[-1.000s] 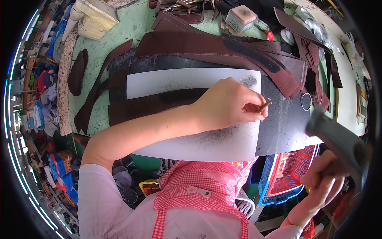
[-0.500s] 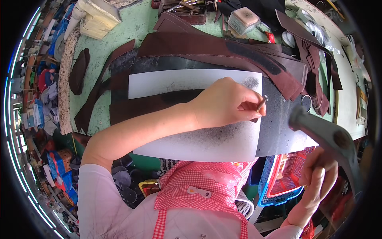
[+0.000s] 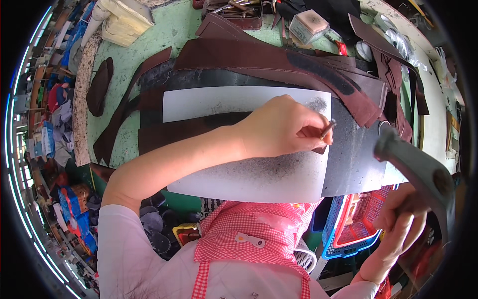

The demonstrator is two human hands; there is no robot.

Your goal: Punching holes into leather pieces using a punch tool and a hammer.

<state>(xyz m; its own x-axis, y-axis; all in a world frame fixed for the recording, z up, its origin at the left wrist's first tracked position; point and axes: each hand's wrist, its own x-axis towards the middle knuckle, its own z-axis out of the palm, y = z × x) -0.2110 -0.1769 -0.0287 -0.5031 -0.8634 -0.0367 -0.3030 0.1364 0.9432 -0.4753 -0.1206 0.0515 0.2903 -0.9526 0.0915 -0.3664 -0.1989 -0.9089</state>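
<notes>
My left hand (image 3: pixel 279 124) is closed around a short metal punch (image 3: pixel 327 128), whose top pokes out of the fist. That hand rests over a dark brown leather strip (image 3: pixel 174 137), which lies across a white sheet (image 3: pixel 239 187) speckled with dark marks. The punch's lower tip is hidden by my fingers. Off to the right, my right hand (image 3: pixel 404 219) grips a hammer (image 3: pixel 418 164), its metal head raised to the right of the punch and apart from it. The handle is mostly out of sight behind the head and the hand.
Curved brown leather pieces (image 3: pixel 239 57) lie beyond the sheet on the green tabletop (image 3: pixel 164 30). At the back are a box of metal tools (image 3: pixel 234 20) and a whitish block (image 3: pixel 308 27). Plastic baskets (image 3: pixel 343 234) stand below the table's near edge.
The hammer in my right hand has shifted a little to the right, farther from the punch. My left hand holds the punch at the same spot.
</notes>
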